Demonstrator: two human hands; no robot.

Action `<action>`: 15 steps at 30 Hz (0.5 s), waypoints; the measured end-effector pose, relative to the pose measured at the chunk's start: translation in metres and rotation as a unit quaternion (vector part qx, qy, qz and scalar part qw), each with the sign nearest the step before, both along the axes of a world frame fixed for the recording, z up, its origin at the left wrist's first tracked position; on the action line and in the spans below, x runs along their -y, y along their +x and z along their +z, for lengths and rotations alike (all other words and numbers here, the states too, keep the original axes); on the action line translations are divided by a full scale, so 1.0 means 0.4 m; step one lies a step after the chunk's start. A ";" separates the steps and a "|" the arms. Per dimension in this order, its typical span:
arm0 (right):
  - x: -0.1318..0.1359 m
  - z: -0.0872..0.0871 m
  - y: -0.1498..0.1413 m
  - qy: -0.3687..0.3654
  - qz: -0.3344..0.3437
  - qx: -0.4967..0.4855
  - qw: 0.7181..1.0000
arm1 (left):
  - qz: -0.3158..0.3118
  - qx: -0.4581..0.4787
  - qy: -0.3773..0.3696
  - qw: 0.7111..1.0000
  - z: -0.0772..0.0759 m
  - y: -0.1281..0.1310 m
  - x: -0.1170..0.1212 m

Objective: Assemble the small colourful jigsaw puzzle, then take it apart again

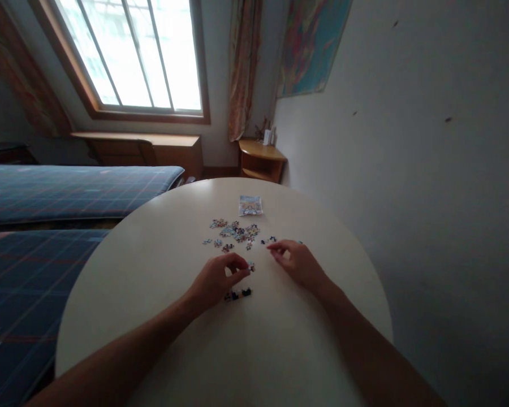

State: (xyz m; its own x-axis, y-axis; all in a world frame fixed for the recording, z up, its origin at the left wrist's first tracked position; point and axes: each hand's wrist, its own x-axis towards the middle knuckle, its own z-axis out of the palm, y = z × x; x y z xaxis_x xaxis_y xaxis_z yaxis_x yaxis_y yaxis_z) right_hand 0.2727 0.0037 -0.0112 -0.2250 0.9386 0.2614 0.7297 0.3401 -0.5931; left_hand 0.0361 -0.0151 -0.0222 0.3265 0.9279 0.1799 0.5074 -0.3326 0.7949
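My left hand (218, 277) pinches a small jigsaw puzzle piece (251, 267) between thumb and fingertips, just above the table. Below it, a short joined strip of dark and light puzzle pieces (241, 294) lies on the table. My right hand (297, 261) is palm down with its thumb and forefinger slightly apart, and no piece shows between them. Its fingertips are close to a few dark and pale pieces (268, 241). One bluish piece (300, 242) is partly hidden behind that hand. Beyond both hands spreads a loose pile of puzzle pieces (240, 232).
The round white table (152, 282) carries a small printed picture packet (250, 206) behind the pile. A plaid-covered bed (68, 192) stands to the left, a white wall (428, 198) to the right. Past the table's far edge is a wooden corner shelf (263, 151).
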 end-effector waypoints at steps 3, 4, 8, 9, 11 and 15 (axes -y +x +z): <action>-0.037 -0.014 0.080 0.025 -0.128 0.115 0.985 | 0.011 0.005 0.007 1.000 -0.005 -0.002 -0.004; -0.045 -0.019 0.102 0.024 -0.154 0.144 0.977 | 0.017 0.008 0.007 1.000 -0.005 -0.003 -0.006; -0.052 -0.027 0.148 -0.016 -0.178 0.198 0.964 | 0.034 0.016 0.000 0.999 -0.004 -0.004 -0.008; -0.048 -0.025 0.147 -0.027 -0.177 0.196 0.964 | 0.036 0.016 -0.002 0.999 -0.004 -0.004 -0.008; -0.034 -0.016 0.136 -0.055 -0.175 0.181 0.966 | 0.040 0.015 -0.005 0.999 -0.004 -0.004 -0.009; 0.001 0.006 0.104 -0.120 -0.155 0.148 0.969 | 0.041 0.016 -0.010 0.999 -0.008 -0.004 -0.011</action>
